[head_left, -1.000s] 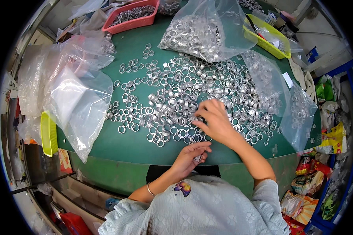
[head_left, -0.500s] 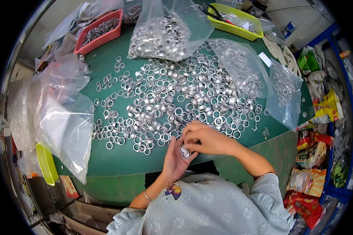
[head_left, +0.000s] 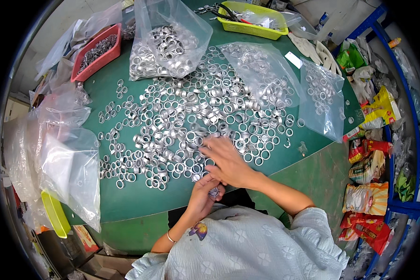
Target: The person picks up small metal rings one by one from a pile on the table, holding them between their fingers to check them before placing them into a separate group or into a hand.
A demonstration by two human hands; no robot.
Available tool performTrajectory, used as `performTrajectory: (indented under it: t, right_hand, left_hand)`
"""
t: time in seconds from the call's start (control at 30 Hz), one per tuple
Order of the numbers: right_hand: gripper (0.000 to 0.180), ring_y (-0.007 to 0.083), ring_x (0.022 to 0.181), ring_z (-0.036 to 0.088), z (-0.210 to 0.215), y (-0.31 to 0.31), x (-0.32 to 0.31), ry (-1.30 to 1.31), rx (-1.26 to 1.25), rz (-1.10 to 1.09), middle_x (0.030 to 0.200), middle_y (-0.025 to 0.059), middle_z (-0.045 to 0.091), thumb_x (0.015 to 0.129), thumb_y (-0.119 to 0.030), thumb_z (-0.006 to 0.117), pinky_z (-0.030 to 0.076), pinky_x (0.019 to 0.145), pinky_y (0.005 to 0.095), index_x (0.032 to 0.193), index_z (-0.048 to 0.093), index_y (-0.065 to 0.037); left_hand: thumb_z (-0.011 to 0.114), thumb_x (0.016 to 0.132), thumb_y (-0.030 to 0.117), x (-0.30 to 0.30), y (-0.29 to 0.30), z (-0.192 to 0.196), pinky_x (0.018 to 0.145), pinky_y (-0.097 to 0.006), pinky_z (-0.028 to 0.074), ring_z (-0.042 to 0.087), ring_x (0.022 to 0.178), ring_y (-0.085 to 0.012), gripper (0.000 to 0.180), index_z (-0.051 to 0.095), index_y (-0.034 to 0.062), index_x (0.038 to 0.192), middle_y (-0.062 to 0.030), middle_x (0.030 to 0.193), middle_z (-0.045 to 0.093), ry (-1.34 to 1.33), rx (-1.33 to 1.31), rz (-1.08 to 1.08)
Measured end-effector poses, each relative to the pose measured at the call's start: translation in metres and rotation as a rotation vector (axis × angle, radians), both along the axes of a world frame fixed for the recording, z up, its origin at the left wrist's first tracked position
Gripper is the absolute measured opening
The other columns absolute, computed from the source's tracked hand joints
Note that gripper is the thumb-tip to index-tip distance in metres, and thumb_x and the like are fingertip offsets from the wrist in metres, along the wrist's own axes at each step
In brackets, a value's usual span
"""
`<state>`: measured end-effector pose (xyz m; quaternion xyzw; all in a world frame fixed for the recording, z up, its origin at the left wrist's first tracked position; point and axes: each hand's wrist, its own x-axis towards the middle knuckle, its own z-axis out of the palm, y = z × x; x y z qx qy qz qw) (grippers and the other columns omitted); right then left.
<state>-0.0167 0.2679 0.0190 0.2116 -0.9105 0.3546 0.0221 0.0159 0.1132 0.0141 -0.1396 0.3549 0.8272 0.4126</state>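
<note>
Round green-topped table [head_left: 140, 198] as landmark. At its far left edge, red rectangular plastic tray [head_left: 98, 52] of grey metal bits; at its far edge, yellow-green plastic tray [head_left: 254, 21] with tools, possibly pliers. Off its left edge, crumpled empty clear plastic bags [head_left: 65, 158]. Off its right edge, colourful snack packets [head_left: 371, 186] beside blue metal shelving [head_left: 406, 116].

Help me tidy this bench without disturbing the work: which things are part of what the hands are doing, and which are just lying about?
In use:
- loose metal rings spread on the green table
- right hand reaching into the rings
- left hand holding a few small rings

Lying about:
- clear bag of rings
- red tray
- yellow-green tray
- snack packets
</note>
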Motion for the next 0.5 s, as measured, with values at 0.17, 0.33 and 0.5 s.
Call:
performTrajectory:
  t: [0.17,0.33,0.5]
  right_hand:
    - [0.024,0.0292,0.112,0.05,0.0,0.011,0.001,0.026,-0.337,0.06,0.115,0.0102,0.057,0.08,-0.01,0.062,0.038,0.097,0.038,0.103,0.062,-0.004]
    - [0.011,0.0258,0.083,0.052,0.019,0.072,0.0,0.193,-0.133,-0.487,0.09,0.006,0.058,0.071,-0.007,0.068,0.04,0.072,0.035,0.081,0.064,-0.005]
    - [0.012,0.0247,0.079,0.048,0.017,0.065,0.01,0.165,0.181,-0.499,0.081,0.0064,0.053,0.07,-0.013,0.07,0.034,0.071,0.0364,0.074,0.062,-0.006]
  left_hand:
    - [0.046,0.087,0.004,0.003,0.0,0.0,0.05,-0.022,0.038,0.051,0.059,-0.0116,0.014,0.056,0.0014,0.096,-0.0064,0.084,0.058,0.018,-0.026,-0.006]
    - [0.048,0.084,0.003,0.006,0.008,0.013,0.049,-0.022,0.036,0.046,0.055,-0.013,0.021,0.054,0.0006,0.104,-0.0076,0.086,0.057,-0.018,-0.099,0.045]
    - [0.047,0.088,0.006,0.006,0.006,0.007,0.05,-0.022,0.035,0.041,0.054,-0.0084,0.023,0.054,0.0018,0.109,-0.0057,0.086,0.055,-0.043,0.009,-0.022]
